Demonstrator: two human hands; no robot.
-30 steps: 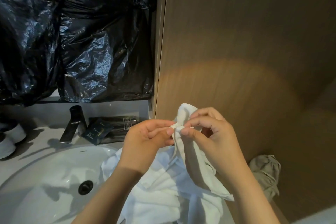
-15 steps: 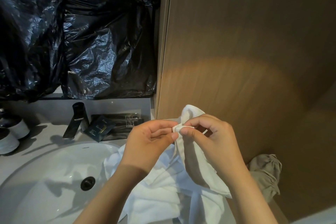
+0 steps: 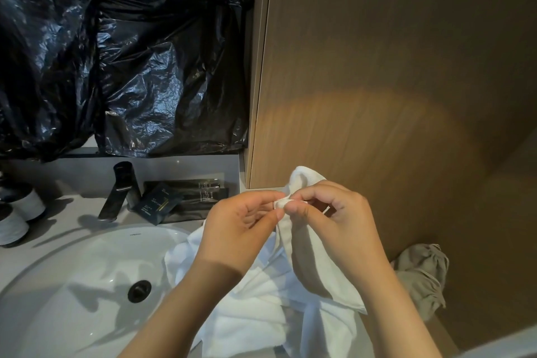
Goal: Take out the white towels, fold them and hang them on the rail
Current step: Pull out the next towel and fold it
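We've got two hands up: left hand [image 3: 241, 229] and right hand [image 3: 328, 221] both pinch the top edge of one white towel [image 3: 305, 259], fingers curled, in front of the wood panel [image 3: 392, 81]. It hangs down onto a rumpled white heap [image 3: 247, 311] over the one sink's [image 3: 72, 293] right rim; can't count that heap. One tap [image 3: 119, 192], two white cups [image 3: 29, 202] on the left.
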